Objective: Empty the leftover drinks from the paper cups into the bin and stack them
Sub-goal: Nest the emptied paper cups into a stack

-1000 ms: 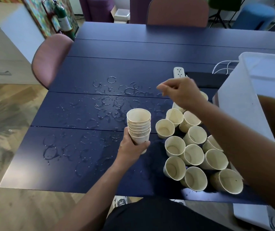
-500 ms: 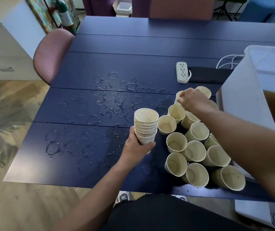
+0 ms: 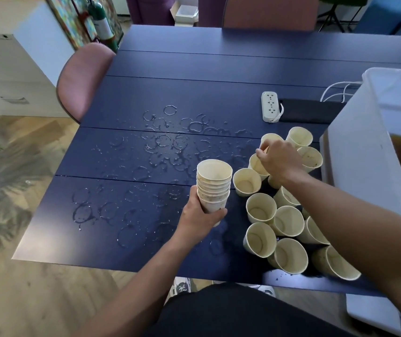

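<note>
Head view: my left grip [image 3: 200,215] wraps a ribbed paper stack [image 3: 214,184]; at two o'clock my right grip [image 3: 276,159] pinches a cup's [image 3: 255,164] thin rim.

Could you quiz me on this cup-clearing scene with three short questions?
1. True or false: the left hand holds the nested stack of cream paper cups.
2. What do the right hand fingers reach: A, the white power strip; B, the rim of a loose cream paper cup?
3. What marks the dark blue table left of the stack?

Key: 1 true; 2 B; 3 wet rings.
</note>
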A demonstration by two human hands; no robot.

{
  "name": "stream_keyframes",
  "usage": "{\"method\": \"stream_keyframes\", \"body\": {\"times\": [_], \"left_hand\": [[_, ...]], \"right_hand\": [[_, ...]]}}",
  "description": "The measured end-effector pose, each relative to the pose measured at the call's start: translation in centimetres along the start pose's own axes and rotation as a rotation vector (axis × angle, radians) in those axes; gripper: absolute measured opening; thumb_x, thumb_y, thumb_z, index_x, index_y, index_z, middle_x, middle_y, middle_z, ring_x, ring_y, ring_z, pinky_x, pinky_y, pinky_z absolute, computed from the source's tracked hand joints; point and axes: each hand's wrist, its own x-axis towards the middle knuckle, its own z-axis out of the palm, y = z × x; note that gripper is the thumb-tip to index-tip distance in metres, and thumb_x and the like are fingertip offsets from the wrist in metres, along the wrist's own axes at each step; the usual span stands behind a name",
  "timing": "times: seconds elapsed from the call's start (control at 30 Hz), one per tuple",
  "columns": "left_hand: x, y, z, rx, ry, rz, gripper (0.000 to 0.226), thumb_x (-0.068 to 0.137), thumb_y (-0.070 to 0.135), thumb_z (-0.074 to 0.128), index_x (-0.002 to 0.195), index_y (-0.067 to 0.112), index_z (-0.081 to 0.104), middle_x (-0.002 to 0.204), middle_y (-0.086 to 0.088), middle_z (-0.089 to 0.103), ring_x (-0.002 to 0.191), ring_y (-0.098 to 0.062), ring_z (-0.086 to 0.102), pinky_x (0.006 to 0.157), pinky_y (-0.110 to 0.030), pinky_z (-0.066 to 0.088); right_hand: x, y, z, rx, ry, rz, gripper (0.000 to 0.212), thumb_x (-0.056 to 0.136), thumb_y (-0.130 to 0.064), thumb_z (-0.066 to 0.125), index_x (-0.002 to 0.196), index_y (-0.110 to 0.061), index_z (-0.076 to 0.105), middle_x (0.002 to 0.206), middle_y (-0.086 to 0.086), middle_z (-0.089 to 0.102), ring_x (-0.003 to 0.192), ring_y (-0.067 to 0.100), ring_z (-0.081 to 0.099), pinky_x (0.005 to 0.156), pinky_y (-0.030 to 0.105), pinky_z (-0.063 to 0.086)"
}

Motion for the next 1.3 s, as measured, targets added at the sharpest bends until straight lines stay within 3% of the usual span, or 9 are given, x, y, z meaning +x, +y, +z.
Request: {"method": "stream_keyframes", "body": {"times": [0.1,0.27,0.47,0.6,0.77,0.9,1.07,1.2,1.3], "left_hand": [[-0.1,0.0,0.0,0.008,-0.005,-0.001,0.06,0.078,0.024,0.085,0.123,0.031,0.045,0.109,0.019,0.062,0.103,-0.009,0.06,0.091,-0.032,0.05],[-0.2,-0.1,-0.1,0.011,-0.012,0.001,0.059,0.079,0.024,0.084,0.121,0.032,0.045,0.108,0.021,0.061,0.1,0.002,0.058,0.084,-0.025,0.046],[-0.3,-0.1,-0.3,0.011,-0.001,0.002,0.061,0.078,0.024,0.084,0.124,0.029,0.045,0.109,0.021,0.061,0.099,0.002,0.058,0.083,-0.023,0.042],[-0.5,-0.2,-0.3,0.02,-0.003,-0.002,0.059,0.078,0.025,0.084,0.12,0.032,0.044,0.108,0.02,0.061,0.1,-0.004,0.059,0.082,-0.023,0.043],[-0.7,-0.3,-0.3,0.019,-0.003,-0.004,0.06,0.079,0.025,0.084,0.121,0.034,0.042,0.109,0.021,0.06,0.1,0.001,0.058,0.083,-0.024,0.043],[-0.7,-0.4,-0.5,0.028,0.005,-0.002,0.058,0.079,0.025,0.084,0.12,0.032,0.043,0.106,0.022,0.06,0.097,0.002,0.057,0.083,-0.025,0.044],[-0.4,-0.3,-0.3,0.012,0.005,-0.002,0.058,0.078,0.025,0.084,0.119,0.033,0.043,0.107,0.02,0.061,0.098,0.002,0.057,0.083,-0.025,0.044],[-0.1,-0.2,0.3,0.018,-0.015,-0.005,0.058,0.078,0.024,0.083,0.12,0.033,0.044,0.106,0.02,0.061,0.098,0.002,0.057,0.082,-0.026,0.045],[0.1,-0.2,0.7,0.03,-0.021,-0.014,0.057,0.079,0.024,0.083,0.119,0.033,0.043,0.104,0.02,0.06,0.096,0.003,0.057,0.077,-0.023,0.045]], "right_hand": [[0.8,1.1,0.1,-0.019,-0.008,0.038,0.023,0.098,-0.031,0.055,0.109,-0.017,0.069,0.109,0.01,0.066,0.098,0.034,0.062,0.073,0.036,0.046],[1.2,1.4,0.0,-0.052,-0.042,0.045,0.021,0.097,-0.026,0.055,0.104,-0.019,0.073,0.103,0.01,0.07,0.092,0.031,0.063,0.067,0.031,0.04],[0.7,0.8,-0.5,-0.019,0.027,-0.02,0.02,0.099,-0.025,0.052,0.109,-0.021,0.069,0.105,0.007,0.065,0.097,0.032,0.06,0.069,0.035,0.04],[1.7,1.5,-0.3,-0.11,-0.099,0.059,0.032,0.093,-0.009,0.05,0.115,-0.02,0.069,0.11,0.012,0.067,0.098,0.035,0.063,0.074,0.038,0.05],[1.8,2.0,-0.2,-0.158,-0.161,0.091,0.017,0.096,-0.02,0.053,0.093,-0.015,0.069,0.093,0.013,0.066,0.078,0.032,0.057,0.06,0.031,0.04],[1.5,1.9,-1.1,-0.078,-0.048,0.019,0.022,0.095,-0.02,0.054,0.083,-0.014,0.071,0.079,0.013,0.065,0.077,0.035,0.06,0.055,0.031,0.036],[0.3,-1.3,-4.3,0.121,0.152,-0.161,0.023,0.096,-0.026,0.061,0.113,-0.017,0.075,0.093,0.019,0.07,0.09,0.035,0.062,0.071,0.036,0.047],[-3.3,-5.4,-7.4,0.409,0.344,-0.348,0.025,0.09,-0.025,0.071,0.113,-0.017,0.076,0.087,0.009,0.075,0.076,0.022,0.065,0.077,0.037,0.053],[-5.7,-6.5,-8.5,0.494,0.317,-0.538,0.028,0.088,-0.027,0.073,0.114,-0.018,0.075,0.085,0.004,0.074,0.068,0.015,0.062,0.072,0.035,0.056]]}}
